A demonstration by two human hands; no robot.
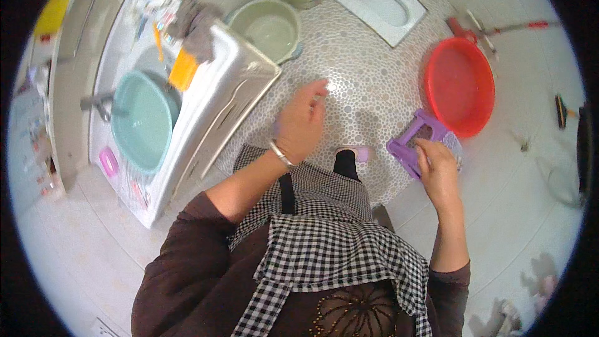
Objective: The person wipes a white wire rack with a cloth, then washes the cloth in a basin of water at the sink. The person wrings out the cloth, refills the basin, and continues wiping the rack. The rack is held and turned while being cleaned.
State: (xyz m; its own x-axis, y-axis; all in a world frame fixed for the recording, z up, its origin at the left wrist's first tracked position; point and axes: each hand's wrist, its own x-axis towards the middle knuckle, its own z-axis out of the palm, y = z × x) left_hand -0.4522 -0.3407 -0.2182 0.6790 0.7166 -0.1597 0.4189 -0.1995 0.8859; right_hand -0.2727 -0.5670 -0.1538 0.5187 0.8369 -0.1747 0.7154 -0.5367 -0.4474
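Note:
My left hand [302,124], with a silver bangle at the wrist, is over the pebble-patterned floor in front of my body. Its fingers are slightly bent and blurred, and I see nothing in them. To the right, my right hand [437,168] has its fingers curled at the near side of a small purple plastic stool [412,159]. The fingertips meet the stool's frame by its opening; part of the stool is hidden behind the hand. Just beyond the stool stands a red plastic basin [461,86].
On the left, a white washbasin counter [180,154] holds a pale blue basin [142,121], a pink soap dish [109,161] and a grey cloth [199,25]. Green tubs [269,28] stand beyond it. A squat toilet [379,0] is set in the floor. A red-handled floor tool [496,31] leans at right.

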